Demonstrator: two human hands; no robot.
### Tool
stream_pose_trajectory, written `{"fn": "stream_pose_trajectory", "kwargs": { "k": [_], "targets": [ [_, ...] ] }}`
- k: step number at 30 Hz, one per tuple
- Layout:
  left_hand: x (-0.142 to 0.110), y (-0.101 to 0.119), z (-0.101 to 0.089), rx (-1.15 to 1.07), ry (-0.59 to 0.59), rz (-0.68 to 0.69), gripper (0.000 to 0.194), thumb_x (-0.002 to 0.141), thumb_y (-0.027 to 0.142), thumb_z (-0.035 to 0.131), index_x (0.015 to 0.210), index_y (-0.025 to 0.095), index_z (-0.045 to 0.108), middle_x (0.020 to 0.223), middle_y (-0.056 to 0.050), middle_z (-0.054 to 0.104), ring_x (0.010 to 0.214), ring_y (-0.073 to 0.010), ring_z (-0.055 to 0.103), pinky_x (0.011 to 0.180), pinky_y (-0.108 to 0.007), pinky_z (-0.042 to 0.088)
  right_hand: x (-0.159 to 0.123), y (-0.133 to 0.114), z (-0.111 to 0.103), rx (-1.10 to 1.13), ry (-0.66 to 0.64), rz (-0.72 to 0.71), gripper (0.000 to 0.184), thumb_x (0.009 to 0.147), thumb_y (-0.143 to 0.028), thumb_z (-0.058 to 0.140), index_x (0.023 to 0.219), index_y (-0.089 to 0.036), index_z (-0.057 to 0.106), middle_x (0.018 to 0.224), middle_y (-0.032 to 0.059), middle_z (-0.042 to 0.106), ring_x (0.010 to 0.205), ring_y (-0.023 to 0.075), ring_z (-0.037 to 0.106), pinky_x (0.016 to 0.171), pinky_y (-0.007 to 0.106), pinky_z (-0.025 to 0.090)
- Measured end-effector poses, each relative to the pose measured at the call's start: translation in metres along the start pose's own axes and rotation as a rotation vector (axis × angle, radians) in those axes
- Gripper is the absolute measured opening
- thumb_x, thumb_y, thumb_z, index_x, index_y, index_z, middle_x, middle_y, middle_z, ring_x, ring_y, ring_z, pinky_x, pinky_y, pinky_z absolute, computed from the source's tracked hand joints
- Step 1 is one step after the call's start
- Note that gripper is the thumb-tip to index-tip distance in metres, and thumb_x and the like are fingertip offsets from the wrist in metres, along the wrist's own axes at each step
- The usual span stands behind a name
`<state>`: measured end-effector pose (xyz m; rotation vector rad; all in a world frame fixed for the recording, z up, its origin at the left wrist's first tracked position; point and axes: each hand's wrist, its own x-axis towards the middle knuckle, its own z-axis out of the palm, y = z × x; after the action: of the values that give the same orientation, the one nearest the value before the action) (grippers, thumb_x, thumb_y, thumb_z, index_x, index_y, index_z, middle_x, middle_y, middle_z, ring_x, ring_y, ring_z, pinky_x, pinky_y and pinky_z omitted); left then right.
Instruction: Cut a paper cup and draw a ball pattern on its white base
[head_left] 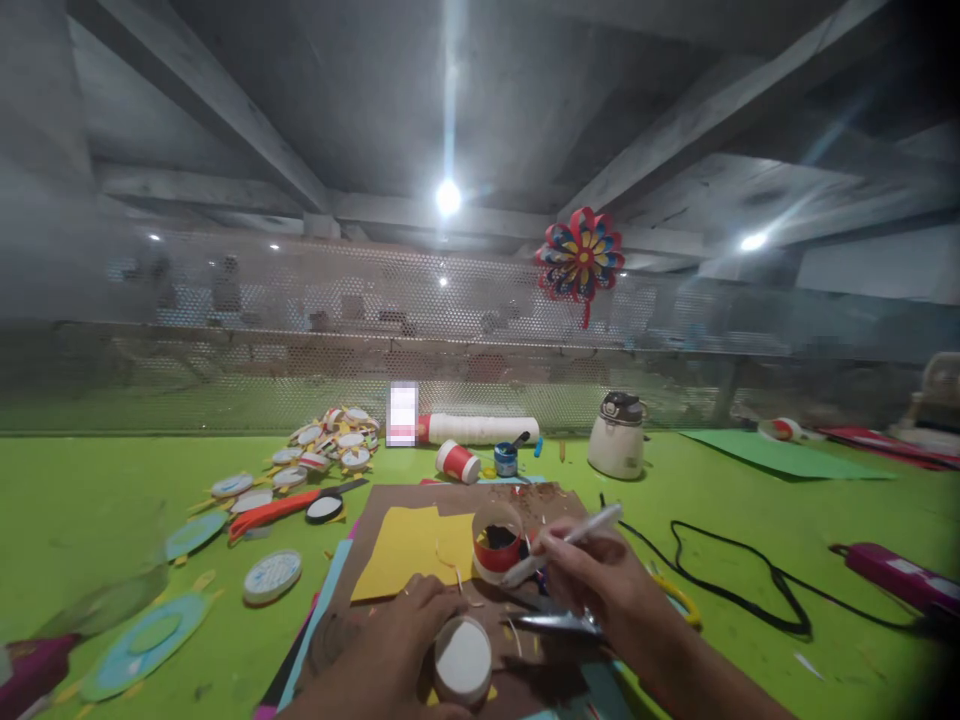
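So pen (594, 524) tilts, tip lower-L nr cup (501, 562).

A: Into view they come, two bare hands, the left hand (424, 625) and the right hand (600, 575), both uncovered!
B: Eyes on the left one, there's a small bright glint across a finger (418, 583). Is that a ring (409, 591)?
A: Looks like one, a thin, pale band, though it's far too small to make out any pattern!
B: Now down the arms: the left forearm (341, 665) runs bare as far as we can see, and the right forearm (709, 655) matches it!
A: Slim at the wrist, that right one, broadening smoothly until the bottom edge of the view cuts it off!
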<state>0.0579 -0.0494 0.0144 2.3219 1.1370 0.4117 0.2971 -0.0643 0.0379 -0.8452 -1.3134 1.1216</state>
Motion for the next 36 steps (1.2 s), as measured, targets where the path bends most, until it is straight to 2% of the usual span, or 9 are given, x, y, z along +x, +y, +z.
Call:
{"fn": "stream_pose_trajectory", "kwargs": {
  "k": [3,8,12,15,19,23,26,31,36],
  "targets": [
    [0.0,0.003,-0.002,0.003,0.005,-0.01,0.062,0.065,0.025,0.076,0.124,0.027,0.06,0.127,-0.007,0.059,0.116,-0.0302,0.055,0.1,-0.045,0.044,-0.008,0.002,-0.005,0.029,-0.02,0.014,0.036,0.082,-0.052,0.075,0.08,-0.016,0.073,0.053,-0.0051,0.046,0.051,0.007,0.036,0.049,0.021,0.026],
    [-0.004,0.012,-0.004,-0.016,0.016,0.009,0.033,0.074,0.028,0.069,0.107,0.025,0.066,0.108,-0.004,0.061,0.098,-0.0237,0.058,0.085,-0.037,0.048,-0.018,-0.003,-0.007,-0.005,0.017,0.131,0.041,0.081,-0.056,0.075,0.073,-0.016,0.072,0.067,-0.0002,0.059,0.055,0.0072,0.045,0.049,0.02,0.035],
    [-0.005,0.007,-0.002,0.016,0.004,0.036,0.034,0.078,0.032,0.071,0.111,0.024,0.064,0.113,-0.005,0.058,0.101,-0.0241,0.055,0.088,-0.039,0.046,-0.02,-0.007,-0.009,0.044,-0.006,0.165,0.04,0.084,-0.057,0.071,0.077,-0.018,0.074,0.055,-0.003,0.057,0.047,0.0056,0.047,0.046,0.017,0.039],
    [-0.004,0.003,-0.001,0.043,-0.008,0.046,0.039,0.079,0.032,0.072,0.115,0.024,0.061,0.116,-0.005,0.057,0.105,-0.0247,0.054,0.091,-0.04,0.045,-0.019,-0.01,-0.01,0.082,0.0,0.168,0.037,0.088,-0.057,0.067,0.087,-0.02,0.074,0.061,-0.0014,0.064,0.053,0.0092,0.059,0.052,0.019,0.05],
    [-0.004,0.002,-0.001,0.073,-0.014,0.044,0.041,0.079,0.037,0.071,0.117,0.024,0.061,0.116,-0.006,0.057,0.106,-0.0261,0.054,0.091,-0.042,0.046,-0.018,-0.011,-0.009,0.024,0.016,0.163,0.029,0.092,-0.051,0.064,0.093,-0.023,0.072,0.078,0.002,0.071,0.076,0.0172,0.07,0.067,0.028,0.059],
    [-0.004,0.0,0.001,0.054,0.009,0.037,0.039,0.079,0.038,0.07,0.115,0.025,0.062,0.117,-0.005,0.058,0.108,-0.0265,0.055,0.091,-0.042,0.047,-0.02,-0.006,-0.008,-0.145,0.025,0.144,0.021,0.09,-0.045,0.069,0.09,-0.024,0.067,0.073,-0.0003,0.066,0.068,0.0159,0.065,0.059,0.027,0.056],
    [-0.003,-0.001,0.003,0.048,0.024,0.049,0.048,0.077,0.037,0.073,0.122,0.027,0.059,0.12,-0.004,0.058,0.111,-0.027,0.054,0.094,-0.041,0.046,-0.022,-0.005,-0.007,-0.233,0.016,0.144,0.02,0.089,-0.044,0.07,0.086,-0.024,0.065,0.062,-0.0022,0.059,0.056,0.0139,0.058,0.049,0.025,0.051],
    [-0.005,0.002,0.003,0.061,0.034,0.034,0.061,0.072,0.04,0.078,0.127,0.026,0.056,0.116,-0.004,0.061,0.105,-0.0278,0.055,0.089,-0.043,0.046,-0.026,-0.008,0.0,-0.267,0.014,0.17,0.02,0.086,-0.042,0.073,0.08,-0.024,0.068,0.053,-0.0041,0.055,0.046,0.0108,0.054,0.047,0.024,0.048],
    [-0.008,0.002,-0.003,0.006,0.015,0.042,0.051,0.077,0.047,0.073,0.121,0.025,0.059,0.112,-0.004,0.062,0.1,-0.0262,0.058,0.084,-0.042,0.05,-0.028,-0.008,0.005,-0.228,0.003,0.187,0.024,0.082,-0.047,0.076,0.076,-0.024,0.069,0.058,-0.0004,0.065,0.049,0.0151,0.063,0.043,0.024,0.046]
  ]
}}
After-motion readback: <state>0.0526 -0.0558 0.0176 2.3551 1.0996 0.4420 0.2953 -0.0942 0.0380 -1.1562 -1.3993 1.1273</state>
